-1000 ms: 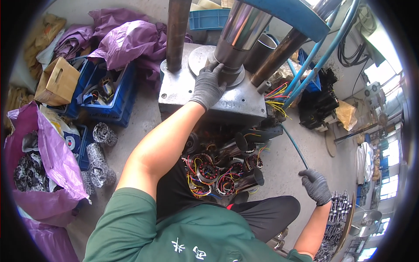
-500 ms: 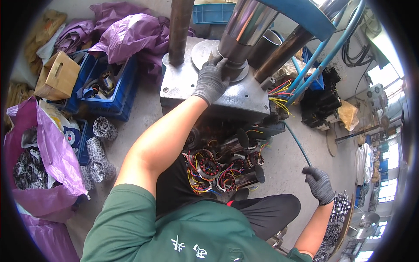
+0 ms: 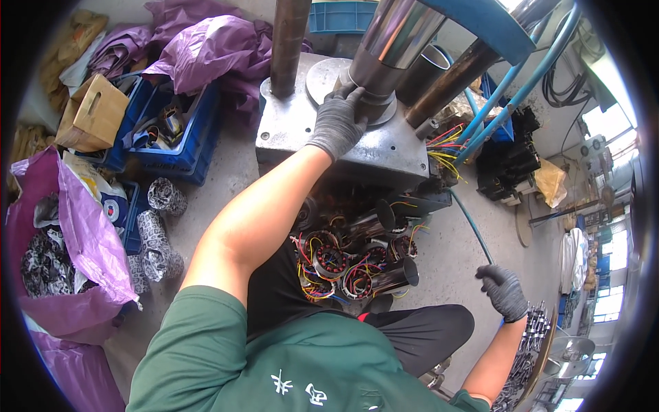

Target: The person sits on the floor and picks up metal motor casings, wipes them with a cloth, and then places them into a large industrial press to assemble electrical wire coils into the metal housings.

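My left hand (image 3: 340, 125), in a grey knit glove, reaches onto the press and grips the lower part of an upright shiny metal cylinder (image 3: 374, 75). Its fingers and thumb press against the dark lower band, just above the round base disc (image 3: 322, 79). That disc lies on the thick steel press table (image 3: 288, 127). Off to the right, my right hand (image 3: 504, 292), gloved alike, is closed around the end of a long blue-green lever rod (image 3: 471, 226). The rod runs up toward the side of the press.
Wound motor stators with coloured wires (image 3: 329, 261) lie below the press. Steel columns (image 3: 286, 48) flank the cylinder. Blue crates (image 3: 175, 147), a cardboard box (image 3: 93, 113) and purple sacks (image 3: 75, 254) stand left. Black parts (image 3: 508, 158) are stacked right; metal shafts (image 3: 535, 326) lie lower right.
The whole view has shifted slightly, so the press sits a little farther right and higher. Both hands keep their places on the cylinder and the lever rod.
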Demonstrator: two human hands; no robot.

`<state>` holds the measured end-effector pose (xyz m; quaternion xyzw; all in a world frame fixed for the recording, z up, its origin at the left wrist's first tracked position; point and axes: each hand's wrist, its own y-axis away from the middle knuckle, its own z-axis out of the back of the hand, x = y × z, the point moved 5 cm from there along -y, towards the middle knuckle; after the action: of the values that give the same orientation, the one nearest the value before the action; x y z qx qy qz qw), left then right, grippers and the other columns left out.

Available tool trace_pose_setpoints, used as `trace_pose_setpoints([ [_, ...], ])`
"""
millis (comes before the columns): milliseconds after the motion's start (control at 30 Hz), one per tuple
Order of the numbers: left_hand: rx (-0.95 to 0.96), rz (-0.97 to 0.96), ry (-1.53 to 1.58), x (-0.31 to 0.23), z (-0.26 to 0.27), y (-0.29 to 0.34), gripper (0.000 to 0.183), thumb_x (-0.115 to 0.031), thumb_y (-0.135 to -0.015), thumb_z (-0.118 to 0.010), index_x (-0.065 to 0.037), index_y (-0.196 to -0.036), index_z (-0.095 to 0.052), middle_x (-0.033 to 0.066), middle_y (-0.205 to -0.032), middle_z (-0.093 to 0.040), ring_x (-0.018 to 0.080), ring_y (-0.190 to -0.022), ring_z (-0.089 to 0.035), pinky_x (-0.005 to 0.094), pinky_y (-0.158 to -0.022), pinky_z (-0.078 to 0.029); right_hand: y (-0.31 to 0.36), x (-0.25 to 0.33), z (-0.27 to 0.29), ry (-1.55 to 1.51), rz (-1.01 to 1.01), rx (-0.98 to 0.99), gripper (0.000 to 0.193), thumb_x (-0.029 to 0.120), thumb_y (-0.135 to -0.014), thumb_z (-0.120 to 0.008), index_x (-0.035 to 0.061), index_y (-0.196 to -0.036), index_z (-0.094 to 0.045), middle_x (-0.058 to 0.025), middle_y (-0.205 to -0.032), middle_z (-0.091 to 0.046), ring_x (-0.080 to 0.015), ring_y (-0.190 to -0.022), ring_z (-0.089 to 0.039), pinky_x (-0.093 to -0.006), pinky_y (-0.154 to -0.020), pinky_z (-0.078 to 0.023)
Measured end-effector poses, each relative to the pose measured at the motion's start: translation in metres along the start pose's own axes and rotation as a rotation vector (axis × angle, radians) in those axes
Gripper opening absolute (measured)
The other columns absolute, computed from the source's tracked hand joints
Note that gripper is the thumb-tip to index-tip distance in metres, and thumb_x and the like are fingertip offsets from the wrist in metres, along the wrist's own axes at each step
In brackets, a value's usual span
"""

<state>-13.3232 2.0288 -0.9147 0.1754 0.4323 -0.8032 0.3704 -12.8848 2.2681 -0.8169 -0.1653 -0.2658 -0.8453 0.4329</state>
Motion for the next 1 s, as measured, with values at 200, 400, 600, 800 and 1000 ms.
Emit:
trace_pose_setpoints([
  [200, 0.001, 0.005, -0.004, 0.002, -0.001, 0.000, 0.062, -0.013, -0.081, -0.072, -0.007, -0.140, -0.056, 0.0158, -0.144, -0.053, 0.0386, -0.127, -0.052, 0.0444, -0.113, -0.043, 0.001, 0.004, 0.001, -0.096, 0.004, -0.082, 0.026, 0.005, -0.093, -0.058, 0.0000, -0.116, -0.069, -0.0091, -0.094, -0.074, -0.0136, -0.070, -0.066, -0.0290, -0.064, -0.055],
  [400, -0.012, -0.005, -0.017, 0.006, -0.003, 0.000, 0.063, -0.013, -0.080, -0.073, -0.007, -0.140, -0.056, 0.0158, -0.144, -0.053, 0.0393, -0.125, -0.053, 0.0449, -0.112, -0.044, -0.001, 0.003, -0.003, -0.015, -0.095, 0.056, 0.027, 0.003, -0.095, -0.058, -0.0002, -0.120, -0.067, -0.0091, -0.100, -0.074, -0.0143, -0.072, -0.067, -0.0299, -0.066, -0.055],
  [600, -0.030, -0.020, 0.004, 0.004, -0.003, 0.000, 0.063, -0.013, -0.079, -0.073, -0.007, -0.139, -0.056, 0.0161, -0.142, -0.054, 0.0401, -0.124, -0.053, 0.0452, -0.111, -0.044, 0.001, -0.004, -0.005, -0.027, -0.064, 0.125, 0.028, 0.006, -0.096, -0.057, 0.0006, -0.122, -0.066, -0.0081, -0.104, -0.074, -0.0131, -0.073, -0.066, -0.0281, -0.065, -0.053],
  [800, -0.024, -0.020, -0.003, 0.003, -0.003, 0.001, 0.063, -0.013, -0.079, -0.073, -0.006, -0.139, -0.056, 0.0167, -0.141, -0.055, 0.0396, -0.124, -0.054, 0.0454, -0.111, -0.044, 0.001, -0.010, 0.003, -0.061, -0.033, -0.017, 0.029, 0.004, -0.094, -0.058, 0.0003, -0.121, -0.067, -0.0079, -0.101, -0.074, -0.0131, -0.073, -0.066, -0.0284, -0.064, -0.054],
  [1000, -0.030, -0.024, 0.001, 0.001, -0.002, -0.003, 0.062, -0.013, -0.079, -0.073, -0.006, -0.139, -0.057, 0.0163, -0.141, -0.055, 0.0395, -0.124, -0.053, 0.0455, -0.111, -0.043, 0.003, -0.004, 0.004, -0.108, -0.106, 0.000, 0.029, 0.006, -0.096, -0.057, 0.0006, -0.124, -0.065, -0.0085, -0.103, -0.074, -0.0134, -0.075, -0.067, -0.0283, -0.065, -0.054],
])
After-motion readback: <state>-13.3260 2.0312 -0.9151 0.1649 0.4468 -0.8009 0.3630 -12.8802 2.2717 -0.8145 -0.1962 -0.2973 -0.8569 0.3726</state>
